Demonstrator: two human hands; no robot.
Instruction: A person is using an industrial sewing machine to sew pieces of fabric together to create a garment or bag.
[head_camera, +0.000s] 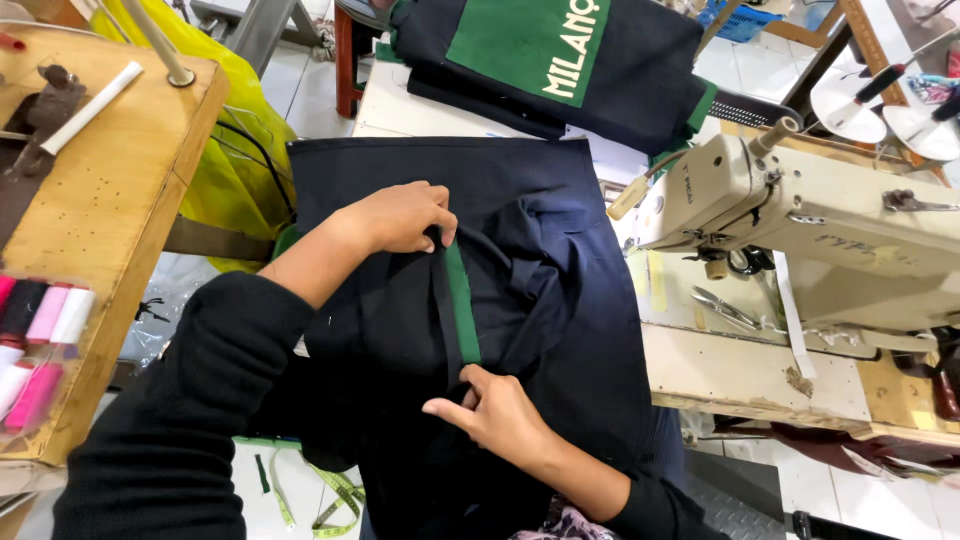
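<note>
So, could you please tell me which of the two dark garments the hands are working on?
The near dark garment with the narrow green strip, pinched by left hand and right hand; the far garment with the large green panel lies untouched.

Dark navy fabric (560, 300) w/ green strip (461, 305) down fold. Folded navy garment (560, 60) w/ green panel, white print. Sewing machine (840, 230) cream/beige. Thread spools (40, 335) pink, white, black. Yellow plastic bag (235, 160). Wood bench (110, 200) tan. Sleeves (190, 420) black.
</note>
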